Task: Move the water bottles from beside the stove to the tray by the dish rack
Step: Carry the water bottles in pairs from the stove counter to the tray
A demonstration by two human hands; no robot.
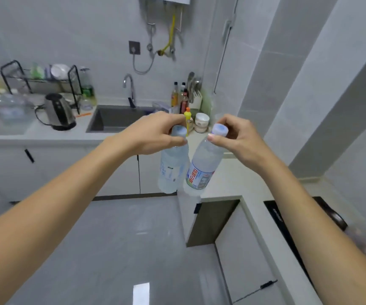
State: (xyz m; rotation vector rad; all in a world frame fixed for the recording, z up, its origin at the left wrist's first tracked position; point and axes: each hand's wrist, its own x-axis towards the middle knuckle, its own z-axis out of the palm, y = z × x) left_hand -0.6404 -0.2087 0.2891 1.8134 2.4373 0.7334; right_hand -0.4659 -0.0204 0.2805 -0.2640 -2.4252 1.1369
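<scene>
My left hand (153,134) grips the neck of a clear water bottle (173,170) with a pale blue cap; the bottle hangs in the air over the floor. My right hand (237,137) pinches the blue cap of a second water bottle (203,168), which has a white and red label and tilts left, almost touching the first. The black dish rack (43,80) stands at the far left of the back counter. A clear tray (6,111) holding several bottles lies blurred to its left. The black stove (296,223) sits on the right counter under my right forearm.
A steel kettle (60,112) stands in front of the rack. The sink (116,118) and tap (129,89) lie mid-counter. Sauce bottles (180,95), a yellow squeeze bottle (187,116) and a white jar (202,122) crowd the corner. Grey floor (122,238) spreads below.
</scene>
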